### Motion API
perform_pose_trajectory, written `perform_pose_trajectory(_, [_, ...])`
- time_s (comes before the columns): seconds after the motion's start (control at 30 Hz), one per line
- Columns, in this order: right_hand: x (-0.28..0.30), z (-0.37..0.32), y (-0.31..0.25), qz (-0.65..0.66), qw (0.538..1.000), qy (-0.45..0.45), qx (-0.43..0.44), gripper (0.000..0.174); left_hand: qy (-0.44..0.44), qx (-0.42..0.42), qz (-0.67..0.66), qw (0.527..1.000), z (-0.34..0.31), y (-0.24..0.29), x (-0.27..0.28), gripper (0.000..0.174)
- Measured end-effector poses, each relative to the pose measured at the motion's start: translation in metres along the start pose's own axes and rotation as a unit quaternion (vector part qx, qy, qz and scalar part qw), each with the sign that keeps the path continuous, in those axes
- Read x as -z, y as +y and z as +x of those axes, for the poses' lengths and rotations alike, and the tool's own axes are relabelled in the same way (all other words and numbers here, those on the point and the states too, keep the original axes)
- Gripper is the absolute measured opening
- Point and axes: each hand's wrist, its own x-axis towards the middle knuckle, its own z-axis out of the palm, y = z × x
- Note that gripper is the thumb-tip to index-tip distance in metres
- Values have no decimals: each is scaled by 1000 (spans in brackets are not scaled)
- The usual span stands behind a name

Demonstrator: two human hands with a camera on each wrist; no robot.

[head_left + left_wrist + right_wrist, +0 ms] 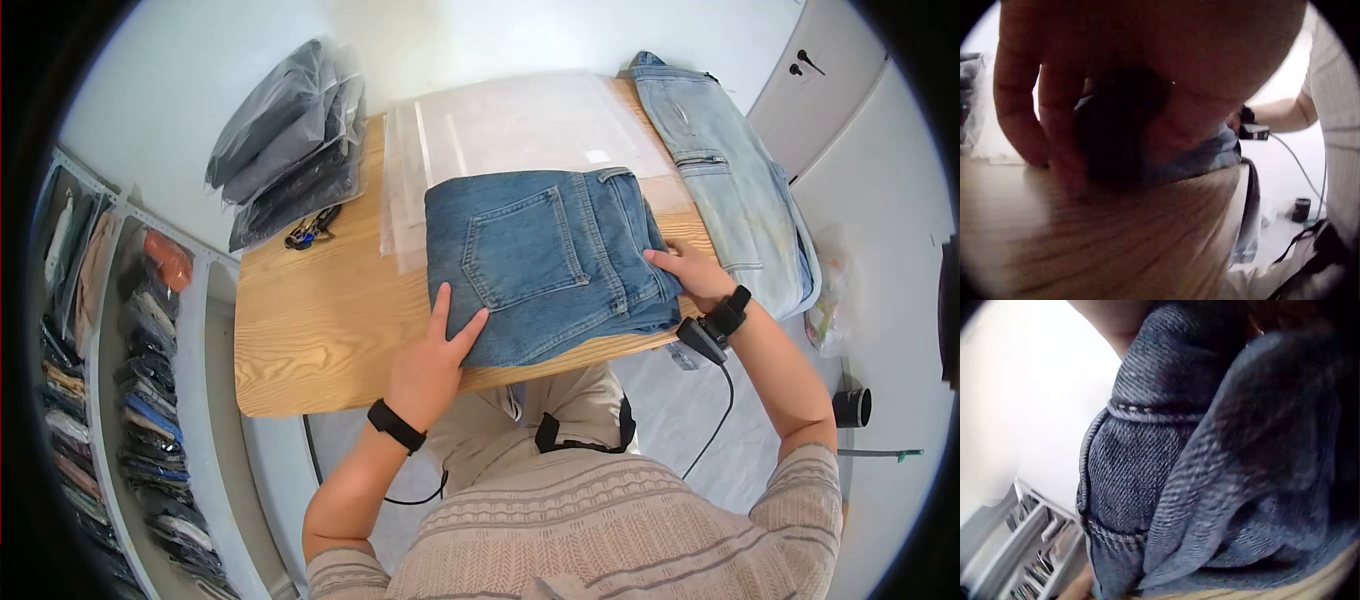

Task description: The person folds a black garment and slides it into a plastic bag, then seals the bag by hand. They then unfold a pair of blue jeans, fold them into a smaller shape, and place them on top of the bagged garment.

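Observation:
A folded pair of blue jeans (530,250) lies on the wooden table, back pocket facing up. My left hand (428,372) rests at its near left edge, index finger and thumb spread over the denim. In the left wrist view, other fingers (1019,119) of that hand reach down to the tabletop beside the jeans. At the waistband end, my right hand (697,273) grips the jeans with the thumb on top; its other fingers are hidden beneath the cloth. The right wrist view shows the layered denim (1141,456) of this end bunched close up.
Clear plastic bags (530,120) lie flat behind the jeans. Light-blue jeans (715,170) are stacked at the right. Bagged garments (290,140) are piled at the back left, near a small dark tool (313,230). A shelf unit (190,330) full of packed clothes stands left of the table (310,340).

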Motion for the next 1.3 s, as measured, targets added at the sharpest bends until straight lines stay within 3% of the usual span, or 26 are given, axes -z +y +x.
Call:
perform_pose_trajectory(0.03, [2, 6, 4, 64, 990, -85, -88, 51, -33, 1, -41, 999, -2, -1, 3, 69])
perform_pose_trajectory(0.07, [3, 8, 4, 78, 988, -103, -82, 47, -42, 7, -44, 998, -4, -6, 2, 69])
perform_pose_trajectory(0.13, [12, 15, 7, 106, 979, -131, -115, 47, 111, -144, -57, 982, -5, -24, -3, 62])
perform_pose_trajectory(0.17, [16, 17, 5, 132, 971, -151, -133, 47, 110, -142, -57, 982, -4, -33, -8, 62])
perform_pose_trajectory(0.2, [17, 17, 4, 160, 964, -159, -140, 45, 54, -34, -338, 939, -1, -42, -14, 62])
perform_pose_trajectory(0.23, [16, 14, -3, 161, 964, -159, -139, 45, -8, 76, -587, 806, 1, -46, -17, 63])
perform_pose_trajectory(0.27, [12, 10, -14, 222, 945, -180, -160, 46, -8, 76, -586, 806, 2, -46, -15, 63])
perform_pose_trajectory(0.33, [0, 3, -23, 283, 921, -196, -181, 46, -10, 209, -678, 705, 4, -41, -12, 67])
perform_pose_trajectory(0.37, [-7, 1, -25, 247, 933, -195, -175, 45, -13, 208, -678, 705, 6, -38, -10, 67])
perform_pose_trajectory(0.43, [-8, -2, -22, 214, 943, -191, -168, 44, -41, 108, -650, 751, 11, -31, -7, 66])
perform_pose_trajectory(0.57, [-7, 8, -4, 210, 945, -178, -178, 47, -40, 92, -634, 767, 24, -42, -25, 63])
perform_pose_trajectory(0.63, [-9, 8, 4, 249, 937, -179, -170, 49, -60, 126, -617, 775, 25, -42, -23, 61])
perform_pose_trajectory(0.7, [-15, -5, 0, 261, 955, -127, -68, 43, -46, 120, -608, 783, 22, -33, -13, 62])
perform_pose_trajectory(0.8, [-1, -25, -9, 222, 969, -105, -5, 45, -28, 87, -610, 787, 21, -6, 1, 65])
perform_pose_trajectory(0.87, [18, -43, -20, 197, 977, -55, 58, 48, -21, 59, -620, 782, 24, 17, 8, 67])
perform_pose_trajectory(0.97, [58, -66, -34, 130, 987, 34, 84, 53, -16, 12, -583, 812, 43, 49, 11, 67])
perform_pose_trajectory(1.17, [161, -84, -44, 68, 982, 105, 143, 55, -5, -114, -674, 730, 96, 135, 15, 64])
perform_pose_trajectory(1.23, [199, -83, -39, 59, 981, 119, 143, 54, 60, -162, -537, 825, 121, 162, 13, 63])
perform_pose_trajectory(1.3, [237, -75, -25, 49, 976, 167, 129, 54, 55, -175, -542, 820, 146, 189, 9, 64])
